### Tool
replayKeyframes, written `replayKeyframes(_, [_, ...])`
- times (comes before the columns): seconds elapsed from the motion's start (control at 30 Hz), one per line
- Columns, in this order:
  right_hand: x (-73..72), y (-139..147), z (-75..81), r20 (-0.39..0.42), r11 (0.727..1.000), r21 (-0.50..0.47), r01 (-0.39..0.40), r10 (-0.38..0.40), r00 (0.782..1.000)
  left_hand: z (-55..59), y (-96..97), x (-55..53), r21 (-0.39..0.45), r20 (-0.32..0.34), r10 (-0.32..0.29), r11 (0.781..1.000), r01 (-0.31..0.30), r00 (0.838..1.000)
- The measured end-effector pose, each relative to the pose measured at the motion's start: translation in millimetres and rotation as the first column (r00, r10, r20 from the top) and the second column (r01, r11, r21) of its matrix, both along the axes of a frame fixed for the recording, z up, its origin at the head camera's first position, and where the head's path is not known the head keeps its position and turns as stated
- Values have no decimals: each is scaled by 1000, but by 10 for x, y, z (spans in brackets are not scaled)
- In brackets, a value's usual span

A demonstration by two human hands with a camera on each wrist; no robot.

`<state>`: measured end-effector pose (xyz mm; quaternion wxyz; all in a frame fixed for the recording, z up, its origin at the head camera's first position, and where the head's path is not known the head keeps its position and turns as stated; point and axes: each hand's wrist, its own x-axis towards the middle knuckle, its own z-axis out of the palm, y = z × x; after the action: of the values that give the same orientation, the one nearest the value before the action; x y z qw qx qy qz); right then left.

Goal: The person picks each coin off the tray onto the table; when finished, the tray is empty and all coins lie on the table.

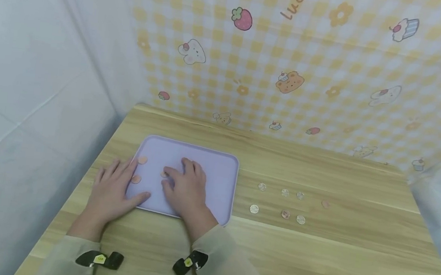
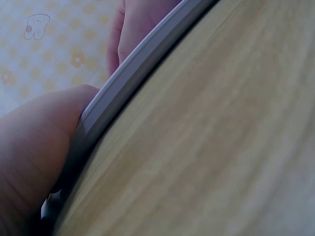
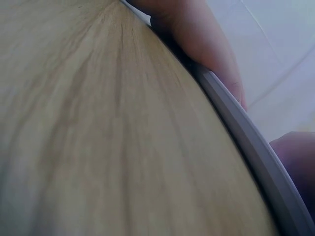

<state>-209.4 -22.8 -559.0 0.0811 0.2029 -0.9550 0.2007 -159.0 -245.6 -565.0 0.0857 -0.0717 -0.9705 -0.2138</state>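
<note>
A shallow lavender tray [image 1: 216, 183] lies on the wooden table. My left hand [image 1: 113, 189] rests over its left side, fingers extended past the edge and thumb over the near rim. Beside those fingers, inside the tray, are two copper-coloured coins, an upper coin [image 1: 143, 159] and a lower coin [image 1: 136, 179]. Over the tray's middle, my right hand [image 1: 189, 192] pinches a third copper-coloured coin [image 1: 163, 174] between thumb and index finger. In both wrist views the tray's rim hides the coins.
To the right of the tray, several silver coins [image 1: 254, 209] lie spread on the table [image 1: 333, 250]. Among them are two copper-coloured coins, one nearer [image 1: 285, 214] and one farther right [image 1: 325, 204]. A yellow checked cloth [image 1: 261, 48] hangs behind the table.
</note>
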Motion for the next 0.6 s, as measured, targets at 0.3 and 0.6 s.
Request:
replayKeyframes(0.3, [-12, -2, 36, 29, 994, -109, 32, -29, 999, -9, -15, -9, 8, -15, -4, 1000, 4, 1000])
replayKeyframes(0.6, [-23, 8, 50, 12, 988, -154, 0, 2, 1000, -3, -7, -2, 14, -8, -6, 1000, 7, 1000])
